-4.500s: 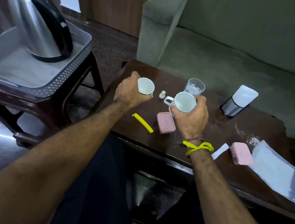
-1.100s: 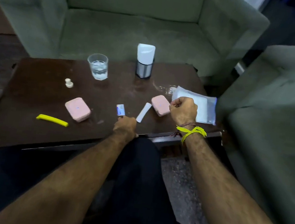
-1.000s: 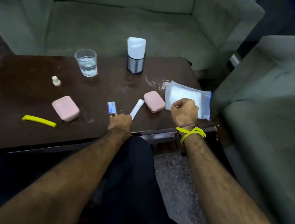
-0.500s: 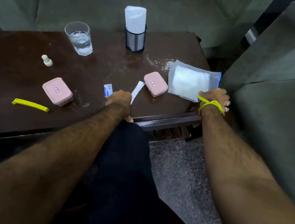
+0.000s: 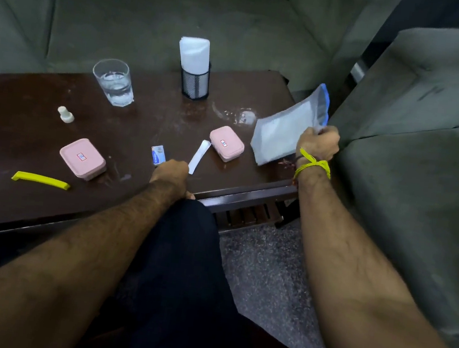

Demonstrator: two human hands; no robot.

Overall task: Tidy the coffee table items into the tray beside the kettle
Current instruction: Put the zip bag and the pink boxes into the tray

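My right hand [image 5: 317, 142] is shut on the right edge of a clear plastic zip bag [image 5: 283, 129] and holds that side tilted up off the dark coffee table [image 5: 11, 129]. My left hand [image 5: 170, 174] rests curled at the table's front edge, just behind a small blue-and-white sachet [image 5: 158, 154] and a white stick sachet [image 5: 198, 160]. Two pink lidded boxes [image 5: 82, 158] [image 5: 226, 143], a yellow strip [image 5: 41, 180], a small white bottle [image 5: 66, 114], a glass of water [image 5: 113, 83] and a mesh holder with napkins [image 5: 195, 80] stand on the table. Tray and kettle are out of view.
A green sofa [image 5: 169, 21] runs behind the table and a green armchair [image 5: 414, 167] stands close on the right, next to the lifted bag. A wet patch [image 5: 235, 114] lies on the table left of the bag. Speckled floor [image 5: 266, 265] shows below the table's right corner.
Both cups have left the table since the earliest frame. My right hand moved from beside the pink box to the bag's right edge, gripped it and lifted that side. My left hand stayed put.
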